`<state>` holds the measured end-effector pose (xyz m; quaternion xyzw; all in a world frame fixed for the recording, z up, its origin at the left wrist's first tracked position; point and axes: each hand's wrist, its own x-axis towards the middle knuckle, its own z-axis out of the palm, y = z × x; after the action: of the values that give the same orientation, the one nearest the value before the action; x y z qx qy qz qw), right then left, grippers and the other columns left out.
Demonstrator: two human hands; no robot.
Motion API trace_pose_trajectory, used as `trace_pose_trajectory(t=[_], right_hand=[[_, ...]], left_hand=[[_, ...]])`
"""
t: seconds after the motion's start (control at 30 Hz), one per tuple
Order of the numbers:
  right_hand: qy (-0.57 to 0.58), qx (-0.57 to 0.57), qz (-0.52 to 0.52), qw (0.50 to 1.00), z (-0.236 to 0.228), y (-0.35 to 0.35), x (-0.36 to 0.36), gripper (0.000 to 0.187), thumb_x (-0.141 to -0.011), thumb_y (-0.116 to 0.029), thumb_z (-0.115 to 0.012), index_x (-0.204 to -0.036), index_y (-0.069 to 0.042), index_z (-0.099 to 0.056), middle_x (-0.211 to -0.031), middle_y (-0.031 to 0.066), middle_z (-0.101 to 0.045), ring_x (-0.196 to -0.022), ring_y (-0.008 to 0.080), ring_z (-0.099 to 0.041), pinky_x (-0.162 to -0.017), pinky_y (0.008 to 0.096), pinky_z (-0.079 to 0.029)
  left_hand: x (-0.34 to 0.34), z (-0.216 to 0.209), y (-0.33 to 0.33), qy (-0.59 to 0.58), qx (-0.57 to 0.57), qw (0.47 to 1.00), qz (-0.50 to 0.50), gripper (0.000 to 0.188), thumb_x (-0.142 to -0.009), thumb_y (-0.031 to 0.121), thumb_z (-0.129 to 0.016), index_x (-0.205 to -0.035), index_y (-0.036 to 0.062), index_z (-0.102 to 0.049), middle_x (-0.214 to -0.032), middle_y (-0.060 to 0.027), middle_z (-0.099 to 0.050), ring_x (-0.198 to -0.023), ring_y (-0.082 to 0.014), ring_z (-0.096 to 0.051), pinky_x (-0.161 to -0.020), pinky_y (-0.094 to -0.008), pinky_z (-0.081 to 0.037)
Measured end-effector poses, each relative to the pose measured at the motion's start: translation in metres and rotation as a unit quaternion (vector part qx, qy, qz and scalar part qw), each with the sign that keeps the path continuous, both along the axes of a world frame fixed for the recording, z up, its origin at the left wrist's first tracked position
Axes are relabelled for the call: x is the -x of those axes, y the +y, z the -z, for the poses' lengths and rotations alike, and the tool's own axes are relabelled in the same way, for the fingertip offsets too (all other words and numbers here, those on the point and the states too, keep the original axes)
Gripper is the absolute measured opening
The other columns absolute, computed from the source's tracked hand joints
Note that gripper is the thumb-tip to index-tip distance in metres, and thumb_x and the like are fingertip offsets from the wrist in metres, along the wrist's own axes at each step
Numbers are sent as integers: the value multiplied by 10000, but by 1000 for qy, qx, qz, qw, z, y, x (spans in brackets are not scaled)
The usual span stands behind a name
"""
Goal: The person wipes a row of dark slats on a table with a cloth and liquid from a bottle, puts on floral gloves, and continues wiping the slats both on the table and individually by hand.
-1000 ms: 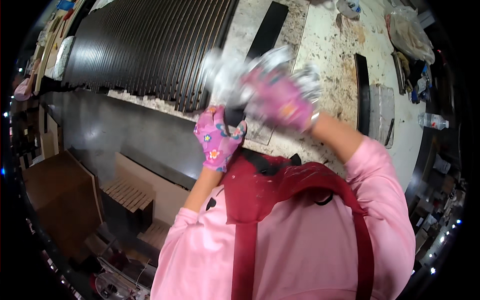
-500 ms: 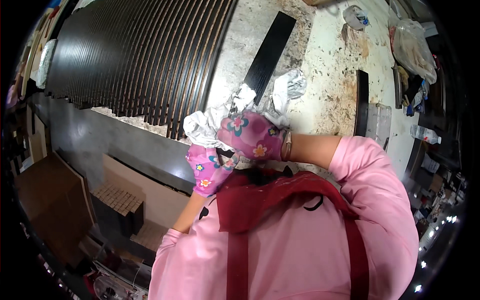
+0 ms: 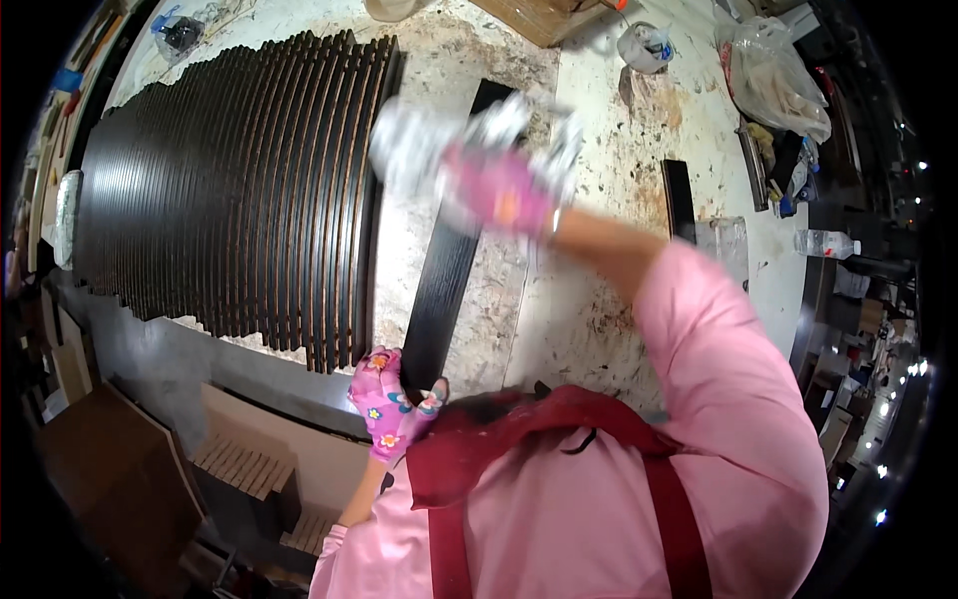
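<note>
A long black wooden board (image 3: pixel 444 275) lies lengthwise in front of me on the stained worktable. My left hand (image 3: pixel 391 407), in a pink flowered glove, grips its near end between thumb and fingers. Farther up, my right hand (image 3: pixel 502 192), gloved alike and blurred by motion, is closed on a white cloth (image 3: pixel 414 145) that lies over the board's far part. The cloth's loose folds spread to both sides of the hand and hide some of the board. Close on the left are many black strips (image 3: pixel 239 190) laid side by side, with brown edges showing between them.
A shorter black board (image 3: pixel 679 200) and a clear plastic container (image 3: pixel 726 250) are on the right, near a plastic bottle (image 3: pixel 826 244). Farther back stand a white tub (image 3: pixel 646 48), a cardboard box (image 3: pixel 534 18) and a plastic bag (image 3: pixel 773 75). Stacked dark pieces (image 3: pixel 244 479) sit below left.
My right hand has swept the cloth away from me, up the board, apart from my left hand. The left hand stays at the near end. The view has shifted too.
</note>
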<state>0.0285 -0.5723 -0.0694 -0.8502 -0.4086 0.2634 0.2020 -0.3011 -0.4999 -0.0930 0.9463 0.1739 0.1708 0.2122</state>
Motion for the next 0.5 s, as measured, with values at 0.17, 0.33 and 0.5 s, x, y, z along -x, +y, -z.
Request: trace_pose_trajectory(t=[0.17,0.33,0.5], right_hand=[[-373,-327,-8,869,42,-35,-181,296,-947,-280,-471,-1018,-47,-639,-951,196,-655,-905,344,-633,-813,442,-499],[-36,-203,272,940,13,-60,-131,594,-877,-348,-631,-1327,16,-497,-1146,224,-645,-913,313,-655,-835,350,-506],[72,-107,163,978,-73,-45,5,400,-950,-316,-541,-1221,-24,-571,-840,119,-663,-673,199,-649,-674,348,-568]], left_hand=[[-11,-17,0,14,-4,1000,18,599,-697,400,-746,-1119,7,-587,-1081,-183,-578,-984,-394,-549,-822,-493,-441],[-2,-18,-1,67,2,998,6,951,-692,530,-747,-1420,29,-397,-1151,-178,-559,-1070,-369,-526,-861,-493,-419],[-2,-17,-6,111,-53,992,-16,882,-703,453,-751,-1424,64,-426,-1056,-138,-551,-994,-333,-525,-817,-459,-413]])
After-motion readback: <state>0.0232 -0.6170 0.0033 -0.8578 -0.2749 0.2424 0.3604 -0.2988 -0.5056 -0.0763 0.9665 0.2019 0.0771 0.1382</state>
